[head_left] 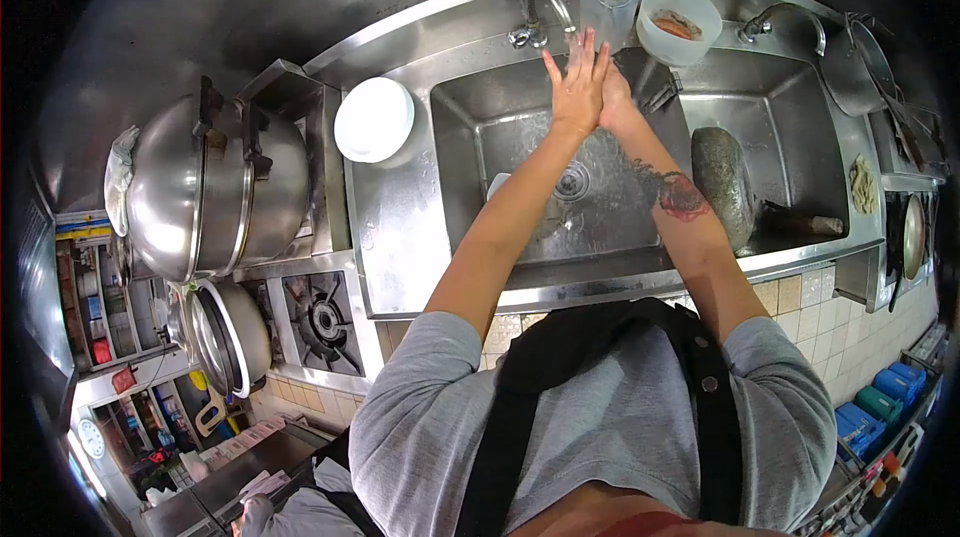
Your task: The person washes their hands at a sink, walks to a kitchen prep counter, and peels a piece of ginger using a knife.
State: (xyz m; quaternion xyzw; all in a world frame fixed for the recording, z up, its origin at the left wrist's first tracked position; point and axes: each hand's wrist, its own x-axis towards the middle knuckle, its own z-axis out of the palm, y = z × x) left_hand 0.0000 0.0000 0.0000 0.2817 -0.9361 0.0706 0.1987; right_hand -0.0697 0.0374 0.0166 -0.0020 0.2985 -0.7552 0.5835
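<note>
Under the running faucet [545,12], my hands are pressed together over the left basin of the steel sink [460,137]. My left hand [577,97] shows its back, with its fingers stretched and spread. My right hand [616,102] lies against it from the right, looking flat, with its fingers partly hidden behind the left one. No object shows in either hand. Water falls around the drain [571,182]. Just behind my hands stand a clear pump bottle [609,12] and a whitish plastic container [682,42] with something orange-brown inside.
White stacked plates or lids [374,120] sit on the left counter. The right basin holds a large grey rounded object [722,187] and a dark tool with a wooden handle [815,225]. Large steel pots [165,197] and a gas burner [325,320] are left. Another person's sleeve [305,512] shows lower left.
</note>
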